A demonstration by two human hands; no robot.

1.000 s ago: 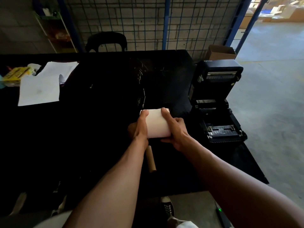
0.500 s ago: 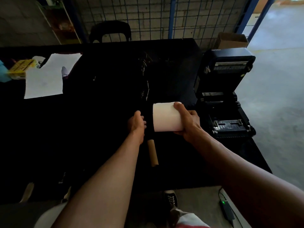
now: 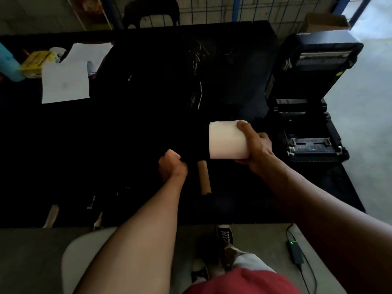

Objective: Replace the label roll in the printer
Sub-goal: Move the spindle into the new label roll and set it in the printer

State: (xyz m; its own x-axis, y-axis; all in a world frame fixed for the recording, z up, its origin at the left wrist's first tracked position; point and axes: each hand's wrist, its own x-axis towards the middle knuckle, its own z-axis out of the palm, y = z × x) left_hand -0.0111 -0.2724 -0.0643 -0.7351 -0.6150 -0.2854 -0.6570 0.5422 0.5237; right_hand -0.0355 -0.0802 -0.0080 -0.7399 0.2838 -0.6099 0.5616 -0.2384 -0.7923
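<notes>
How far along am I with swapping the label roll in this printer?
Done: the black label printer stands with its lid up, and a bare brown cardboard core lies on the black table, which looks like the spent roll. In hand: your right hand grips the full white label roll; your left hand looks closed and empty. Left: seat the roll, feed the labels, close the lid.

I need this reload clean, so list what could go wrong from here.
1. Only the right hand grips the roll, by one end above the table; it could slip or unwind.
2. The empty core lies loose under the roll's path and could be knocked off the table.
3. The printer sits at the table's right edge; a hard push might shift it.
</notes>
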